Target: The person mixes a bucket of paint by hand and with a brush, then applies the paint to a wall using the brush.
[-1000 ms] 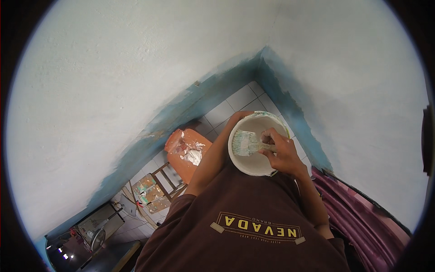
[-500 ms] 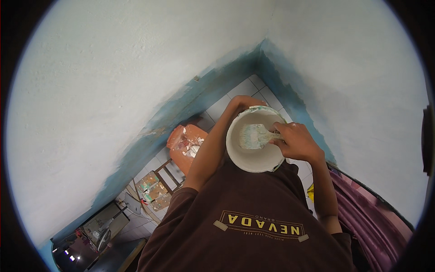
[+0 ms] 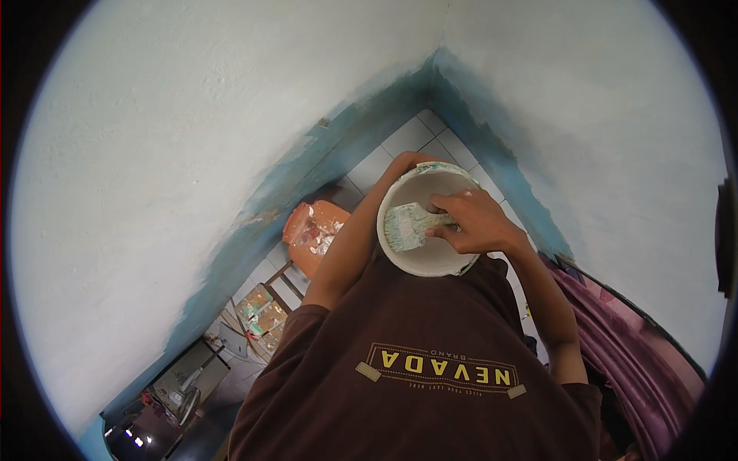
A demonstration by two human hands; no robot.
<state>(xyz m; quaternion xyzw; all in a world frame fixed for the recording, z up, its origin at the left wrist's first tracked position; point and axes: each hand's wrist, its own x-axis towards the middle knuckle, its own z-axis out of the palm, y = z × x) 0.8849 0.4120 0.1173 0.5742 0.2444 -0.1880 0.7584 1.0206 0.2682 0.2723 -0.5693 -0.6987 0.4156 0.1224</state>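
White-smeared brush (image 3: 410, 227) is held inside the pale bucket (image 3: 432, 263), clamped in the right hand (image 3: 478, 223), the nearer one. It lies left of that hand, long axis roughly left-right. Left hand (image 3: 412, 160) is mostly hidden at the bucket's far side, grip unclear. Versus the earlier frame, brush is shifted toward the bucket's left side.

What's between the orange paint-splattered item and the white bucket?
Head view: the person's left forearm crosses between the orange item and the bucket.

White walls (image 3: 192, 138), blue below, meet above pale floor tiles (image 3: 407, 139).
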